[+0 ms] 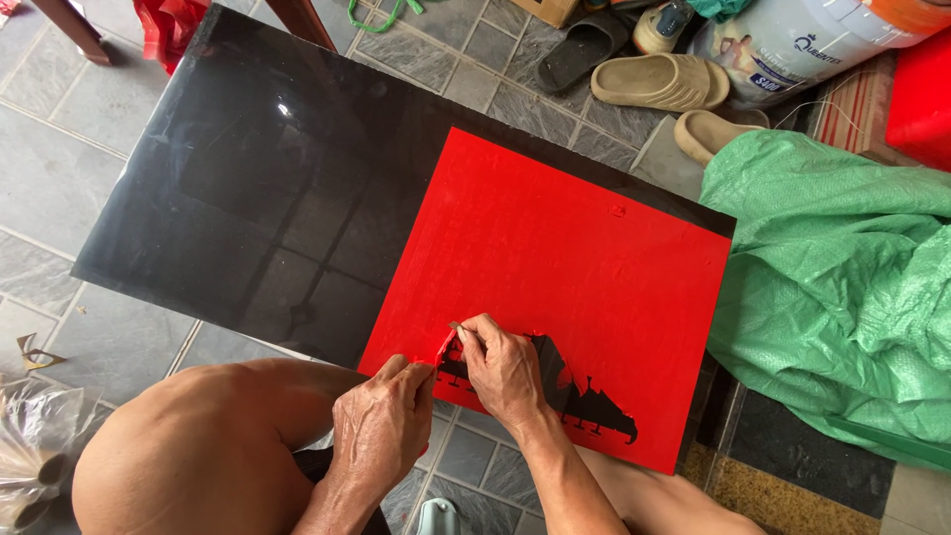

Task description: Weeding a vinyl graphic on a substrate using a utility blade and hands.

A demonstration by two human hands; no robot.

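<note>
Partly hidden at far left, a clear plastic bag (30, 446), cut off by the frame edge, contents hard to make out. Next, a bare knee (188, 446) covering the near edge of a glossy black sheet (248, 188) laid over grey floor tiles (50, 178). Further right, left hand (381, 426) with fingertips pinched on a lifted red strip (443, 349), peeled up from a red film (575, 267) stuck flat over the right half of the black sheet. Just beside it, right hand (505, 372) closed around a thin pointed tool (458, 326), only its tip showing past the fingers, kind impossible to tell. Under and right of that hand, a ragged black patch (594, 406) along the film's near edge, bared where red is gone, with small red shapes left inside it, partly covered by the wrist. Beyond the sheet, beige slippers (664, 81) and a white tub (792, 40), cut off above. At far right, a crumpled green woven sack (842, 287) touching the sheet's right edge.
</note>
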